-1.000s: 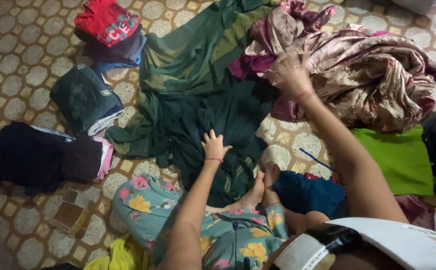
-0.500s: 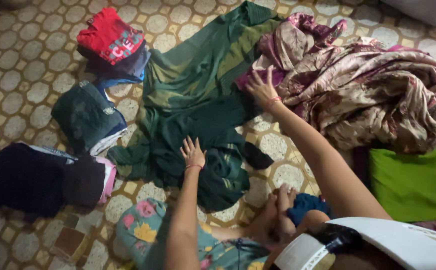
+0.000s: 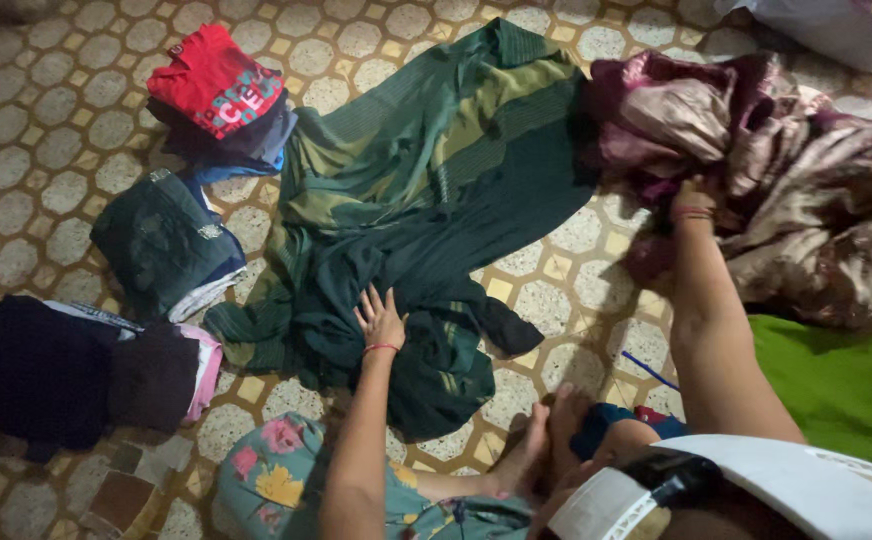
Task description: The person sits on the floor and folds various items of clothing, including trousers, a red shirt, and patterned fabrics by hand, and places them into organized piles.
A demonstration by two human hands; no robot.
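A long dark green cloth with lighter green stripes (image 3: pixel 426 190) lies spread across the tiled floor. My left hand (image 3: pixel 381 320) rests flat on its crumpled near end, fingers apart. At the right, my right hand (image 3: pixel 692 196) is pushed into a heap of maroon and beige floral cloth (image 3: pixel 806 190). Its fingers are buried in the folds and seem to grip the cloth. My bare feet (image 3: pixel 546 445) show at the bottom, beside a blue cloth (image 3: pixel 604 425).
Folded stacks stand at the left: one with a red top (image 3: pixel 218 85), a dark green one (image 3: pixel 166 245), a black and brown one (image 3: pixel 56 370). A lime green cloth (image 3: pixel 841 385) lies at the right. A thin blue stick (image 3: pixel 651 370) lies on the tiles.
My right hand has swung right and taken the floral heap with it, off the green cloth. The green cloth now lies wider and flatter. My left hand has stayed on it.
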